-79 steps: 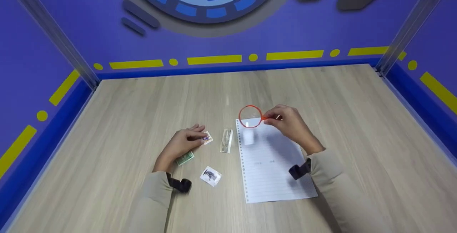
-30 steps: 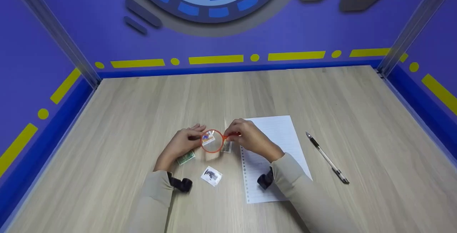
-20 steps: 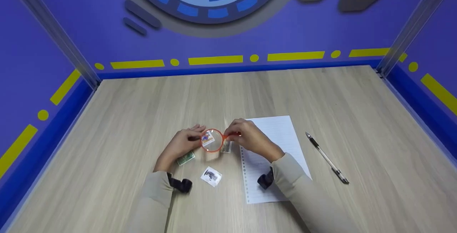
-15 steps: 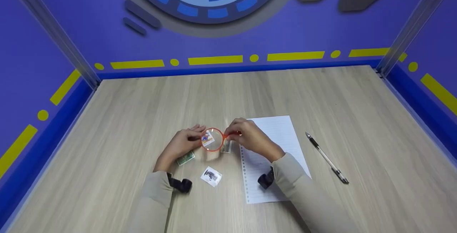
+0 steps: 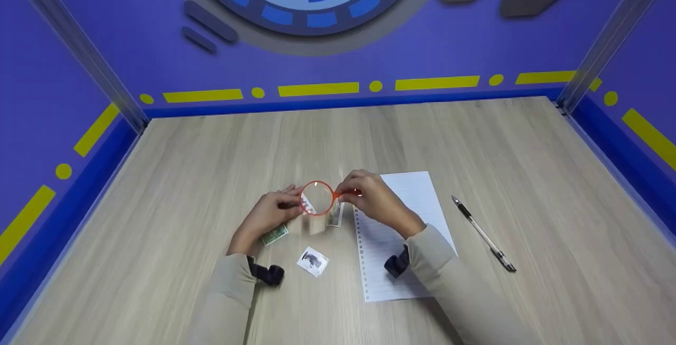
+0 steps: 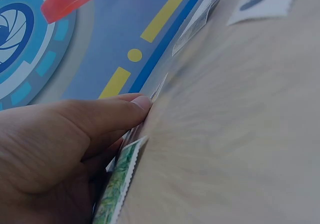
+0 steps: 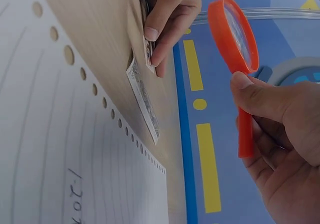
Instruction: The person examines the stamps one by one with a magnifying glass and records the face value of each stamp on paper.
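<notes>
My right hand (image 5: pixel 376 197) grips the handle of a red magnifying glass (image 5: pixel 318 198), thumb and fingers around it in the right wrist view. Its lens is raised above the table, overlapping my left fingertips in the head view. Between thumb and finger my left hand (image 5: pixel 268 214) pinches a small colourful postage stamp (image 7: pixel 149 54) low at the tabletop; part shows through the lens. A green stamp (image 6: pixel 119 189) lies by the left palm. A long narrow stamp (image 7: pixel 142 102) rests to the right, partly behind the lens, and a white stamp with a dark picture (image 5: pixel 312 261) lies nearer.
A lined sheet (image 5: pixel 384 276) with punched holes and some handwriting lies under my right forearm. To its right is a black-and-clear pen (image 5: pixel 483 233). Blue panels (image 5: pixel 317 65) with yellow marks stand along the table's back and sides.
The right hand brought the magnifying glass left from over the sheet to the pinched stamp, then lately lifted it slightly up and right. The left hand stays put. The pen came into sight.
</notes>
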Motion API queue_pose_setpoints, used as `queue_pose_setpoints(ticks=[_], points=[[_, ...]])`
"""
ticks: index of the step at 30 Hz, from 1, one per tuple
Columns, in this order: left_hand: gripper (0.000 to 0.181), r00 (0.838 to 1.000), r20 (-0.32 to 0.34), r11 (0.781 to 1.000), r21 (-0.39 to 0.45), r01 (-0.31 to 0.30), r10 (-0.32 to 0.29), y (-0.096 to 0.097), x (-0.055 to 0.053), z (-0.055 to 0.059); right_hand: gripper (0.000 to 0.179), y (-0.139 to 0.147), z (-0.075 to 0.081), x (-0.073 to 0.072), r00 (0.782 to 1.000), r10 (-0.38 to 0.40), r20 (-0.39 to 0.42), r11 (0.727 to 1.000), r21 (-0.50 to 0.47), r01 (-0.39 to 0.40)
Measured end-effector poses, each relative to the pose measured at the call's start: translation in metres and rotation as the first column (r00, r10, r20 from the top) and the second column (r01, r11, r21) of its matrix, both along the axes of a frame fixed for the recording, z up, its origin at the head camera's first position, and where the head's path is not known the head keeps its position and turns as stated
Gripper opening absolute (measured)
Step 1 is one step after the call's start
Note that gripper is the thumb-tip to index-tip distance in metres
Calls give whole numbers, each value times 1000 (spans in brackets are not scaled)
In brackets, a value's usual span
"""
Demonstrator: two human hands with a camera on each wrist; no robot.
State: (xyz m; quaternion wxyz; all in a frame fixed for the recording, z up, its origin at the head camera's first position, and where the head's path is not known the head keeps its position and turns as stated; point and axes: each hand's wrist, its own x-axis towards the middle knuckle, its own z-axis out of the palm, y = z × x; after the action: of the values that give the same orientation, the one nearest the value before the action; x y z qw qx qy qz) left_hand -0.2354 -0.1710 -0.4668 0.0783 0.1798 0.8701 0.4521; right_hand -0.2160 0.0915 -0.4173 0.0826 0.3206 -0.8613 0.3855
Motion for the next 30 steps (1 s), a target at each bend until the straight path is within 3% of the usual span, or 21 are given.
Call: queue_pose_setpoints(ticks=[8,16,30], points=[[26,1000,20,1000,-5,-4,4,1,2,2,11,11,5,-1,999,-46,26,999,-10,46],[27,1000,-2,999,-35,1,-1,0,1,2,11,30,11,-2,996,-79,31,997,-23,80],[27,1000,22,999,-29,-18,18,2,1,2,11,74,14,-5,986,-169,-17,981,-96,166]])
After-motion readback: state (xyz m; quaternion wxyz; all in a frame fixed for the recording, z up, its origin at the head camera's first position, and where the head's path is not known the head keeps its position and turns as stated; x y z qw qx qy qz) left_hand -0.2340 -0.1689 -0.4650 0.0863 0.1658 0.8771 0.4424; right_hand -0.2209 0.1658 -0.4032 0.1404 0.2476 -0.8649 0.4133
